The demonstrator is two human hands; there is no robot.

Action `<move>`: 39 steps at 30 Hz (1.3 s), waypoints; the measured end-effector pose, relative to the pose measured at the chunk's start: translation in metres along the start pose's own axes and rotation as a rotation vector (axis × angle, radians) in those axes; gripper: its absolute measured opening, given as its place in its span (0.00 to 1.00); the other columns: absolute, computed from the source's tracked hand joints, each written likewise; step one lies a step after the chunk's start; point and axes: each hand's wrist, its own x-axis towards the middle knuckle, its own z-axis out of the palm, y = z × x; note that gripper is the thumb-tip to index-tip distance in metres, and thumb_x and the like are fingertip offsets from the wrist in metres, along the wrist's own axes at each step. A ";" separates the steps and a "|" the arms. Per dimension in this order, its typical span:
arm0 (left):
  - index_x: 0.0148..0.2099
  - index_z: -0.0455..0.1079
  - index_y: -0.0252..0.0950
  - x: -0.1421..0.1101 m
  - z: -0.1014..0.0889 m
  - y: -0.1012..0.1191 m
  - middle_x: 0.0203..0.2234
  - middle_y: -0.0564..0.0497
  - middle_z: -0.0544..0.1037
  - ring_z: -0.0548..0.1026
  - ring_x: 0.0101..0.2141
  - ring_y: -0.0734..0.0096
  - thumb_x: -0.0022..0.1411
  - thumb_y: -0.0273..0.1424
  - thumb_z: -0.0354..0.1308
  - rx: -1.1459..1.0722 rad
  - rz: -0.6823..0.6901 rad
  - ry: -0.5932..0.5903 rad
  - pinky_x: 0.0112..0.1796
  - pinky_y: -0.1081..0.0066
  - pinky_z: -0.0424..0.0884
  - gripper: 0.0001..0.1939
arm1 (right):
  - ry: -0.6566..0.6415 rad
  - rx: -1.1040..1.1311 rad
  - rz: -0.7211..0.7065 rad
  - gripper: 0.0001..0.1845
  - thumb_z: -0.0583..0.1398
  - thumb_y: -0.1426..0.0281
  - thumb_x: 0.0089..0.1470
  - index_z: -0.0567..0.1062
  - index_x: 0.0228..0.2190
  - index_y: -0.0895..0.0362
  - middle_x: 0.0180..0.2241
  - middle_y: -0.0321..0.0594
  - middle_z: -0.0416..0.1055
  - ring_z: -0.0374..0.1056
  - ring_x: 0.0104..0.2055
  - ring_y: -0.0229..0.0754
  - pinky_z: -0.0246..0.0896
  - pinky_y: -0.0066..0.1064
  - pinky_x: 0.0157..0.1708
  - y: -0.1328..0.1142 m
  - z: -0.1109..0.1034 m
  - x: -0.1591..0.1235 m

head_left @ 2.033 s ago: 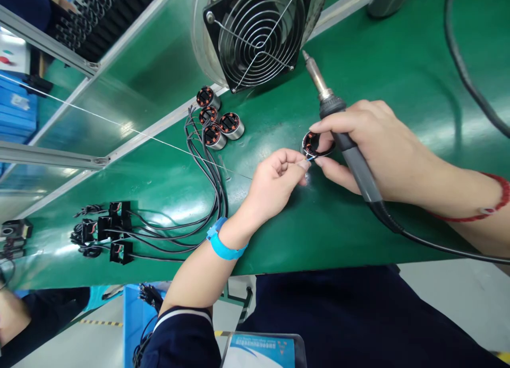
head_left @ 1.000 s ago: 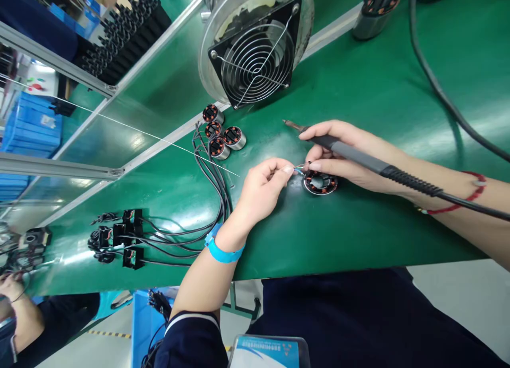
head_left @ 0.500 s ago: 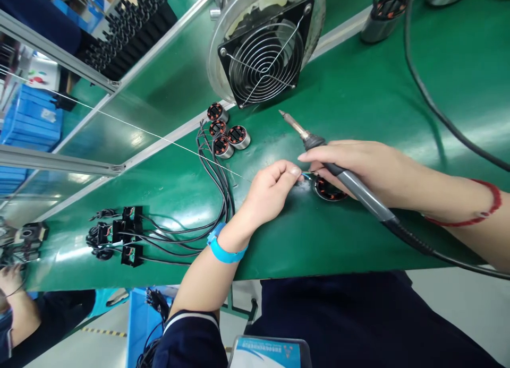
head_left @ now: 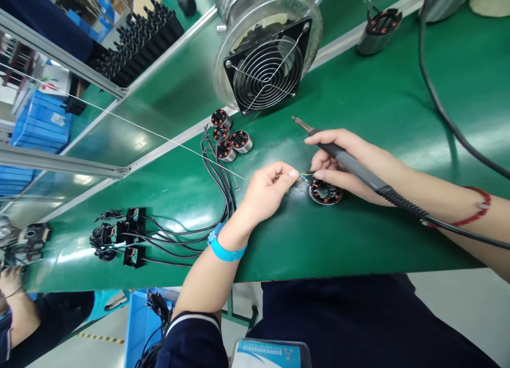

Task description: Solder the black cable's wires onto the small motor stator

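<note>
My right hand (head_left: 350, 163) carries a soldering iron (head_left: 342, 158), its tip pointing up and left above the bench. The thumb and a finger of that hand also pinch at thin wires beside a motor stator (head_left: 325, 193). The stator is a dark ring with orange windings, lying on the green bench. Left of it, my left hand (head_left: 271, 190) is closed, with thumb and forefinger pinching the thin coloured wires (head_left: 304, 175). The fingertips partly hide where the wires end.
A fume-extractor fan (head_left: 266, 76) stands behind my hands. Several stators (head_left: 241, 140) with black cables lie left, leading to black housings (head_left: 134, 235). Another metal-cased stator (head_left: 379, 31) stands at the back right. A thick cable (head_left: 442, 110) hangs at right. A co-worker's hand (head_left: 11, 280) shows far left.
My right hand has shifted, so its thumb now meets the wires and more of the stator ring shows. The iron has turned and its tip sits slightly farther right. My left hand keeps its pinch.
</note>
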 end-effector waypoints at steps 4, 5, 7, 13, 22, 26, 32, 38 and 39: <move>0.29 0.67 0.34 -0.001 0.000 0.000 0.18 0.59 0.62 0.57 0.21 0.81 0.58 0.40 0.58 0.013 0.010 0.010 0.25 0.76 0.56 0.14 | 0.034 0.041 0.097 0.25 0.61 0.64 0.51 0.65 0.51 0.54 0.30 0.35 0.72 0.70 0.29 0.39 0.69 0.30 0.31 -0.011 0.001 -0.001; 0.29 0.67 0.34 -0.001 0.001 0.000 0.17 0.59 0.62 0.57 0.21 0.81 0.58 0.40 0.58 0.019 0.011 0.009 0.25 0.76 0.56 0.14 | 0.046 0.027 0.101 0.25 0.62 0.63 0.51 0.66 0.51 0.54 0.30 0.35 0.72 0.70 0.30 0.40 0.69 0.31 0.32 -0.013 0.002 -0.001; 0.29 0.67 0.33 -0.001 0.001 0.000 0.18 0.59 0.63 0.57 0.20 0.81 0.58 0.38 0.57 0.026 0.012 0.007 0.24 0.76 0.55 0.12 | 0.065 -0.012 0.098 0.24 0.61 0.63 0.52 0.67 0.51 0.53 0.30 0.36 0.73 0.71 0.30 0.41 0.69 0.35 0.36 -0.016 0.005 -0.001; 0.29 0.67 0.33 0.003 0.003 -0.001 0.17 0.60 0.63 0.56 0.20 0.81 0.60 0.30 0.56 0.023 -0.044 0.034 0.24 0.76 0.53 0.08 | 0.104 -0.073 0.069 0.22 0.61 0.64 0.53 0.68 0.49 0.53 0.32 0.36 0.75 0.72 0.32 0.43 0.69 0.36 0.39 -0.008 0.003 0.003; 0.27 0.64 0.32 0.005 0.006 0.008 0.15 0.61 0.61 0.55 0.18 0.83 0.63 0.25 0.55 -0.117 -0.163 0.026 0.23 0.77 0.51 0.11 | 0.022 -0.330 -0.024 0.16 0.55 0.66 0.56 0.69 0.47 0.52 0.35 0.39 0.76 0.73 0.35 0.44 0.67 0.34 0.36 -0.028 0.004 -0.016; 0.26 0.63 0.32 0.004 0.008 0.011 0.14 0.61 0.59 0.54 0.18 0.84 0.63 0.24 0.55 -0.165 -0.184 0.018 0.23 0.78 0.50 0.12 | 0.220 -0.126 0.129 0.19 0.58 0.63 0.55 0.67 0.48 0.53 0.31 0.37 0.74 0.71 0.30 0.42 0.67 0.32 0.32 -0.022 0.028 -0.022; 0.27 0.66 0.31 0.008 0.013 0.002 0.15 0.61 0.60 0.55 0.19 0.83 0.64 0.24 0.53 -0.170 -0.122 -0.008 0.25 0.79 0.52 0.11 | 0.397 -0.580 0.079 0.20 0.55 0.63 0.53 0.69 0.47 0.56 0.32 0.45 0.76 0.71 0.38 0.54 0.64 0.50 0.43 -0.026 0.033 -0.018; 0.27 0.66 0.32 0.012 0.014 -0.003 0.16 0.61 0.61 0.56 0.19 0.84 0.61 0.22 0.55 -0.262 -0.136 -0.038 0.25 0.78 0.52 0.10 | 0.415 -0.820 -0.027 0.18 0.54 0.64 0.54 0.71 0.45 0.57 0.32 0.47 0.76 0.72 0.37 0.55 0.64 0.48 0.39 -0.029 0.030 -0.014; 0.27 0.66 0.32 0.012 0.013 -0.002 0.16 0.61 0.61 0.56 0.19 0.84 0.61 0.22 0.55 -0.287 -0.145 -0.042 0.25 0.78 0.52 0.09 | 0.430 -0.800 -0.030 0.19 0.54 0.64 0.54 0.69 0.46 0.57 0.33 0.46 0.76 0.73 0.36 0.54 0.65 0.45 0.38 -0.027 0.032 -0.015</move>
